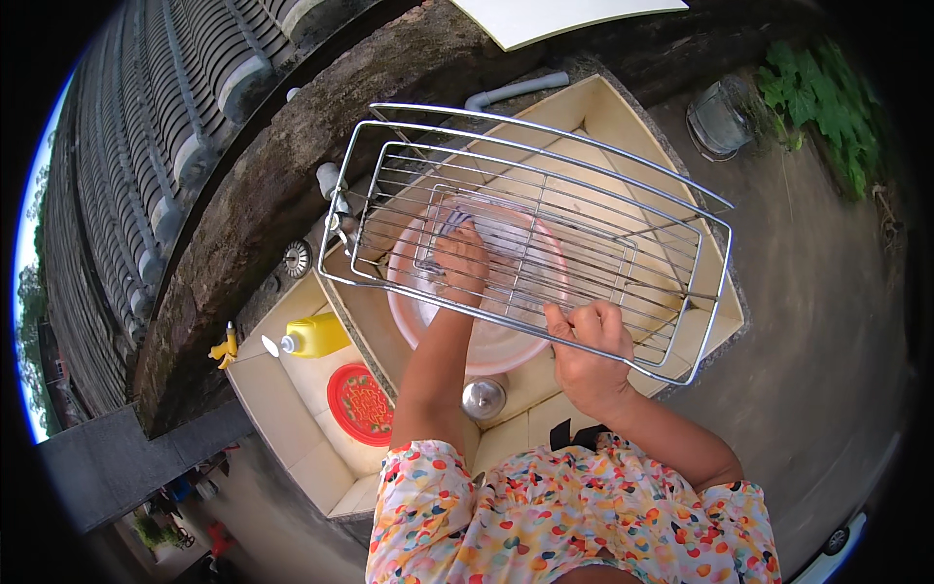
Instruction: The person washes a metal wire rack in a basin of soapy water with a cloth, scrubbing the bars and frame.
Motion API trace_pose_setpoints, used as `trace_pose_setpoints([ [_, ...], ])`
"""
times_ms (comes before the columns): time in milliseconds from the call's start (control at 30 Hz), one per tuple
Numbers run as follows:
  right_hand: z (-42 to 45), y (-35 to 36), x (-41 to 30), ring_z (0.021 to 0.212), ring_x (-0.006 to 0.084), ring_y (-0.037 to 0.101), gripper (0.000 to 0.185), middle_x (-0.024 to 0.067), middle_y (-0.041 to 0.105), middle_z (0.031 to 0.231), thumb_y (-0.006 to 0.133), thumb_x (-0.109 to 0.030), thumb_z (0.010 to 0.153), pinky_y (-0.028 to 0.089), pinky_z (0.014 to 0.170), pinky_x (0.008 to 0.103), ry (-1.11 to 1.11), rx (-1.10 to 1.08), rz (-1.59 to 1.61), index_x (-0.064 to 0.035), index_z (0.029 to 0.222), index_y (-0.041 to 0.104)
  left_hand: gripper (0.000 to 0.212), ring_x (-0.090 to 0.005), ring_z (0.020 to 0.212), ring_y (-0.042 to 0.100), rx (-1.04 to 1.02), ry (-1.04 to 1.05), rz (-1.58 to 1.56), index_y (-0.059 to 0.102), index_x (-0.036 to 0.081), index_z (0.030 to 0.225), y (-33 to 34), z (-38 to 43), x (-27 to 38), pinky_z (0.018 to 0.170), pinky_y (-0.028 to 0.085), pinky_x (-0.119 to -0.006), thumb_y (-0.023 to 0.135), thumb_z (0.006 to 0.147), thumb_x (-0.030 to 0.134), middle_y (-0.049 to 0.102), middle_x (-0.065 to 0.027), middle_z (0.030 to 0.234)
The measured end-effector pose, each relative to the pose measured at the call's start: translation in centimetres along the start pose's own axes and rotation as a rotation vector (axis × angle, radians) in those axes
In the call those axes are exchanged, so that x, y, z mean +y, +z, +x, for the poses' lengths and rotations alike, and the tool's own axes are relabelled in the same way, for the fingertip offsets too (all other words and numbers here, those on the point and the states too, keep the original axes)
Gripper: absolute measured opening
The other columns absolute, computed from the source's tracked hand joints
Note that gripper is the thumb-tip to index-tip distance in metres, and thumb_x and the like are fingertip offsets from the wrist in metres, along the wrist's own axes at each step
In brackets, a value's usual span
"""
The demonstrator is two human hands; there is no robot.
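Note:
A silver wire rack [543, 179] is tilted above a pink-rimmed plastic basin [503, 361] in a tiled sink. My right hand [595, 350] grips the rack's near rail, fingers curled over it. My left hand [461, 255] is at the rack's thin wires, closed around a striped cloth [457, 217], partly hidden by hand and wires. Through the wires, the basin seems to hold cloudy water. In front of the basin stands a round metal lid or container [484, 398].
A neighbouring tiled compartment [314, 460] holds a yellow bottle [321, 336] and a red patterned plate or lid [361, 405]. A tap [343, 223] is behind the rack's left end. Nearby are a sink strainer [297, 258], a yellow spray nozzle [226, 349] and a grey pipe [518, 90].

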State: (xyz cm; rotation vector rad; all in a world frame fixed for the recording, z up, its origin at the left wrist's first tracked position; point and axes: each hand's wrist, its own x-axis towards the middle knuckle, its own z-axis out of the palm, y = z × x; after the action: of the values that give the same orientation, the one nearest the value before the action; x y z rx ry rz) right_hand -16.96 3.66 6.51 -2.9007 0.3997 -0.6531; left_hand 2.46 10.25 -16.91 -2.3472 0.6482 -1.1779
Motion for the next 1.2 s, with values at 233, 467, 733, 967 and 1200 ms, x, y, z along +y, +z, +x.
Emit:
trace_pose_setpoints([
  [233,0.2,-0.1,0.7,0.078,0.0205,0.049,0.032,0.0024,0.044,0.072,0.059,-0.013,0.061,0.044,0.050,0.0269,0.038,0.013,-0.040,-0.0081,0.093,0.060,0.018,-0.0268,0.064,0.057,-0.535,0.258,-1.218,0.057,0.002,0.076,-12.0,-3.7,6.0,0.054,0.047,-0.035,0.052,0.078,0.020,0.058,-0.0135,0.070],
  [467,0.2,-0.3,1.3,0.077,0.0214,0.048,0.035,0.0023,0.044,0.072,0.057,-0.013,0.061,0.043,0.051,0.0271,0.041,-0.014,0.007,-0.0074,0.096,0.060,0.013,-0.0279,0.068,0.056,-0.744,0.144,-1.248,0.059,0.005,0.079,-8.2,1.9,0.3,0.063,0.046,-0.039,0.051,0.074,0.015,0.058,-0.0125,0.073],
  [733,0.8,-0.1,0.1,0.077,0.0223,0.048,0.035,0.0031,0.044,0.071,0.056,-0.012,0.060,0.040,0.049,0.0291,0.051,-0.017,0.052,-0.0075,0.095,0.061,0.009,-0.0247,0.065,0.055,-0.366,0.363,-0.313,0.057,0.008,0.074,-2.9,3.6,-4.3,0.049,0.044,-0.034,0.054,0.073,0.016,0.054,-0.0101,0.077],
  [967,0.6,0.3,0.2,0.078,0.0197,0.046,0.035,0.0019,0.042,0.073,0.057,-0.016,0.061,0.042,0.052,0.0264,0.042,-0.021,-0.029,-0.0088,0.096,0.059,0.011,-0.0237,0.060,0.056,-0.749,0.258,-1.176,0.054,0.003,0.078,-10.0,-4.1,5.0,0.047,0.046,-0.033,0.056,0.073,0.013,0.054,-0.0095,0.074],
  [1200,0.5,0.7,0.2,0.078,0.0206,0.046,0.034,0.0031,0.043,0.074,0.057,-0.014,0.062,0.043,0.053,0.0280,0.025,0.021,-0.038,-0.0094,0.096,0.059,0.014,-0.0185,0.064,0.055,-1.069,0.010,-1.862,0.051,0.001,0.089,-13.9,-5.0,7.0,0.054,0.047,-0.029,0.054,0.076,0.005,0.055,-0.0103,0.077],
])
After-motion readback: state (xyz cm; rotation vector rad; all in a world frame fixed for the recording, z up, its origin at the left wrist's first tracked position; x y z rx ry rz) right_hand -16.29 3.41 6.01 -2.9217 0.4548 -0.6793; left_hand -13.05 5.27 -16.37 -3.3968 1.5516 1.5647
